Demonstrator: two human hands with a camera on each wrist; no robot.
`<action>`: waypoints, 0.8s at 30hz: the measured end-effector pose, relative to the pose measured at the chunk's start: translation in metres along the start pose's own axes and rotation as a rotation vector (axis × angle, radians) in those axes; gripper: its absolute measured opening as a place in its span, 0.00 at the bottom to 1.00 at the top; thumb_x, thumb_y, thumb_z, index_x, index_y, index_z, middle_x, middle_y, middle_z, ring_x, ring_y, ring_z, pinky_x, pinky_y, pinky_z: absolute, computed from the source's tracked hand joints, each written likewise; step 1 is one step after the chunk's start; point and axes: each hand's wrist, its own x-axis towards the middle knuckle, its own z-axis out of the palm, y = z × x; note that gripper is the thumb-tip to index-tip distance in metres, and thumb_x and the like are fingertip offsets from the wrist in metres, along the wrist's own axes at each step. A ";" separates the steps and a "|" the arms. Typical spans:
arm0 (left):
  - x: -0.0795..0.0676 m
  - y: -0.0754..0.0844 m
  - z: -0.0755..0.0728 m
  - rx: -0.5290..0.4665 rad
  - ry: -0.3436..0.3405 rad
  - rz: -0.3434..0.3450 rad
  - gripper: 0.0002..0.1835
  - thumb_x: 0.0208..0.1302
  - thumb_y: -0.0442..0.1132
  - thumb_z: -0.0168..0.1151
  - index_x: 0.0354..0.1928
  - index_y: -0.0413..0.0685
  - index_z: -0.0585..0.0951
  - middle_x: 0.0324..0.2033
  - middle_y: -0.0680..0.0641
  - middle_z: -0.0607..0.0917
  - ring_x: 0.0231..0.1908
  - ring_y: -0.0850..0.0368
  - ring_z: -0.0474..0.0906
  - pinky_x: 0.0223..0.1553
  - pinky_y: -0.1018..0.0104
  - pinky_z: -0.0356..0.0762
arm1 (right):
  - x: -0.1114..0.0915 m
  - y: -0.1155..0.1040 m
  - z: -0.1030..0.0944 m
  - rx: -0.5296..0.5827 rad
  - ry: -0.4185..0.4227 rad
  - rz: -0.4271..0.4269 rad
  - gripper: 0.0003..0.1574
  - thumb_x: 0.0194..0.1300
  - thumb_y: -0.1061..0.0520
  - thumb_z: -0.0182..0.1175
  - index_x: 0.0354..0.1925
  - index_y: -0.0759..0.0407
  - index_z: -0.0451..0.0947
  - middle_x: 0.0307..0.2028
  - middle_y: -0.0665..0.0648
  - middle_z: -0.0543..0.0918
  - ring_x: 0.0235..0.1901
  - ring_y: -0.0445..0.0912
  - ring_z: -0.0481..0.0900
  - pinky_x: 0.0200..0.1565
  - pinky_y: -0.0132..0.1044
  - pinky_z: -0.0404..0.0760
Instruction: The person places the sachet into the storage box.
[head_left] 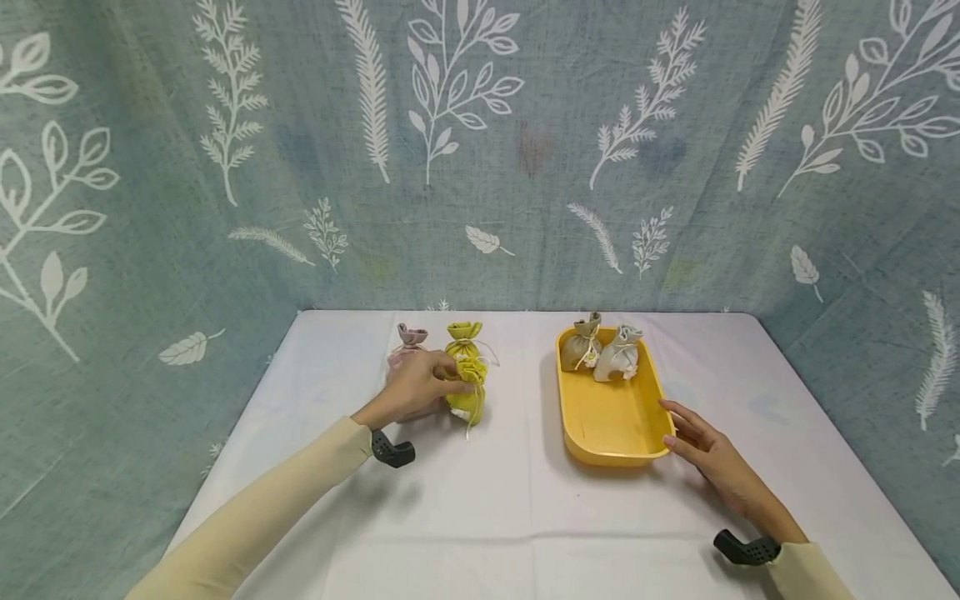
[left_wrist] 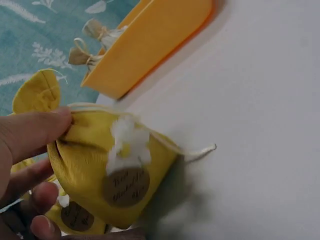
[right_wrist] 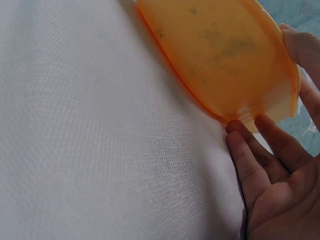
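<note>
A yellow drawstring pouch (left_wrist: 100,170) with a white flower and a round brown label hangs by its gathered neck from my left hand (head_left: 418,385), pinched between thumb and fingers. Behind it stands another yellow pouch (head_left: 462,337), partly covered. A dusty-pink pouch (head_left: 411,335) is beside it, mostly hidden by the left hand. On the right, a yellow plastic tray (head_left: 600,457) bears a brown pouch (head_left: 579,350) and a pale grey pouch (head_left: 619,354) at its far end. My right hand (head_left: 712,462) holds the tray's near right corner, with fingertips (right_wrist: 240,131) against its outer wall.
A white cloth (head_left: 480,508) covers the table, with a fold line across its front. Blue-green leaf-print curtains (head_left: 480,208) stand behind the table and along both sides. Both wrists carry a black camera mount (head_left: 393,450).
</note>
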 end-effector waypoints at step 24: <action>0.006 0.026 0.008 -0.097 0.099 0.116 0.12 0.63 0.54 0.75 0.25 0.60 0.85 0.21 0.48 0.75 0.26 0.56 0.68 0.29 0.63 0.64 | -0.001 -0.002 0.001 0.010 -0.002 0.001 0.44 0.77 0.49 0.61 0.81 0.50 0.53 0.79 0.72 0.50 0.76 0.69 0.52 0.68 0.64 0.57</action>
